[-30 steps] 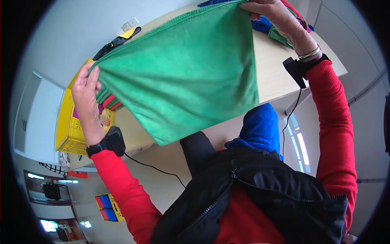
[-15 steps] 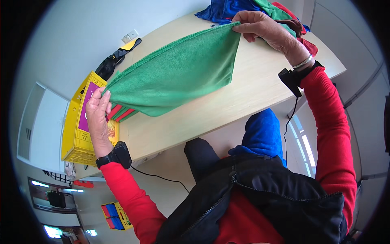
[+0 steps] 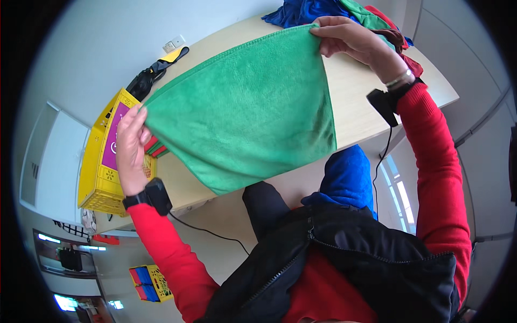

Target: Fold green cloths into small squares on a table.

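Observation:
A green cloth point(image 3: 242, 107) is stretched between my two hands over the table, its far edge taut and its near edge hanging toward the table's front. My left hand point(image 3: 132, 137) pinches one far corner, beside the yellow crate. At the back right, my right hand point(image 3: 353, 40) grips the other far corner between thumb and fingers. Partly hidden behind the cloth and my left hand, several folded red and green cloths point(image 3: 154, 146) lie by the crate.
The yellow crate point(image 3: 99, 167) stands at the table's left end. A heap of blue, green, red and brown cloths point(image 3: 307, 12) lies at the back right. Near the wall is a black and yellow item point(image 3: 153, 72). Another yellow crate point(image 3: 161, 282) with folded cloths sits low at left.
The green cloth has swung down and spread open toward me, its lower edge now reaching the table's front edge. Both hands keep hold of the corners and have shifted only slightly.

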Tool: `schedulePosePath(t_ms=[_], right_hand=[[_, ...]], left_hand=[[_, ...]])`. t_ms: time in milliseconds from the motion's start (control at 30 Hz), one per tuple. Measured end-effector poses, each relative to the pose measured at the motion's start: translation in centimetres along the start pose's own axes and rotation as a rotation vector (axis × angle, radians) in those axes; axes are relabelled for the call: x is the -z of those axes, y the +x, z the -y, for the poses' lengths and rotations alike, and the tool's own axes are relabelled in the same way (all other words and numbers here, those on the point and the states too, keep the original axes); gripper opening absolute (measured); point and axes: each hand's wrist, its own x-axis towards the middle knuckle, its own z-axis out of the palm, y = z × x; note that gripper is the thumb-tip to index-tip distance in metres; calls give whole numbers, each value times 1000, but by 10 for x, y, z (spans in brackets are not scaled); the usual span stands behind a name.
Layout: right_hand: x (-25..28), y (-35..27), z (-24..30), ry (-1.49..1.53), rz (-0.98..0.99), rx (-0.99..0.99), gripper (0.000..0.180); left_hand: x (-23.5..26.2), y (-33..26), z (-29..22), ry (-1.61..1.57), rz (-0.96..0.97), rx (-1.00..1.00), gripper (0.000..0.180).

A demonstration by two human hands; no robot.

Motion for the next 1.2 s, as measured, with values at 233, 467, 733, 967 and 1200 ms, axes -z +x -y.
schedulePosePath(t_ms=[233,467,733,967,1200], right_hand=[[-16,47,7,-193,-171,-60,9],[8,59,-7,-333,-152,211,10],[-5,-43,-213,-518,15,-67,13],[-26,-94,-240,-809,46,72,17],[-27,-119,-245,-1087,69,321,17]], left_hand=[[12,73,32,307,-61,-3,23],[4,90,55,428,-182,-209,26],[-51,-33,228,791,71,-295,16],[-80,-88,256,900,34,-297,16],[-98,-109,252,1054,80,-420,17]])
